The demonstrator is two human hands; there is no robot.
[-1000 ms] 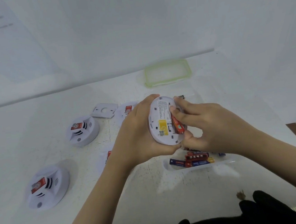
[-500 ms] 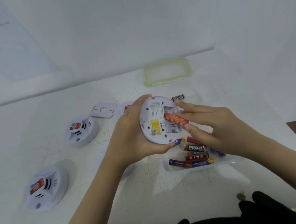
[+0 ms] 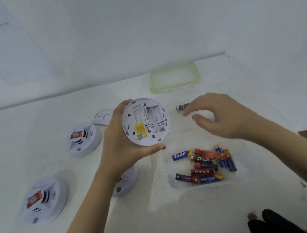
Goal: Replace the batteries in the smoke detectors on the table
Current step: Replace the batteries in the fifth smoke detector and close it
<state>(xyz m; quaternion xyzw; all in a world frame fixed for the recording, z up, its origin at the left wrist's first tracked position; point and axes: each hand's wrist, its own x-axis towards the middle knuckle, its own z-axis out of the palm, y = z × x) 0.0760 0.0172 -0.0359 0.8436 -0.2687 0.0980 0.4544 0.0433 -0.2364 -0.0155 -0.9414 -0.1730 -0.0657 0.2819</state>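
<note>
- Smoke detector (image 3: pixel 145 121), seen from the head camera, is held off the desk (image 3: pixel 177 217) at the picture's centre with its back face up. The left hand (image 3: pixel 119 144) grips its rim, thumb at 6 o'clock and fingers wrapped round the 9 o'clock edge.
- Battery bay (image 3: pixel 155 120), on the 3 o'clock side of that back face, shows bare slots with no cell in them.
- Right hand (image 3: pixel 223 115) hovers at 3 o'clock of the detector, fingers apart and loosely curled. It seems to hold nothing, though blur softens the fingertips.
- The step in hand looks like fetching fresh cells. A loose battery (image 3: pixel 181 107) lies on the desk just beside the right fingertips, at 2 o'clock of the detector. The clear tub (image 3: pixel 172 185) of batteries (image 3: pixel 204 166) sits at 5 o'clock.
- To do it well:
  - Keep the detector level and steady.
  - Pick two cells of one brand.
  - Match them to the polarity marks in the bay.
  - Press the spring end in first until each cell lies flat.
- Writing: a black cell in the tub reads "EVEREADY SUPER HEAVY DUTY", the loose battery shows "EVE", and a red cell reads 华太电池. The yellow label (image 3: pixel 141 130) and the print beside it are too small to read.
- Other detectors lie at 9 o'clock (image 3: pixel 83 139) and 8 o'clock (image 3: pixel 44 200). A green-rimmed lid (image 3: pixel 175 78) lies at 1 o'clock.
</note>
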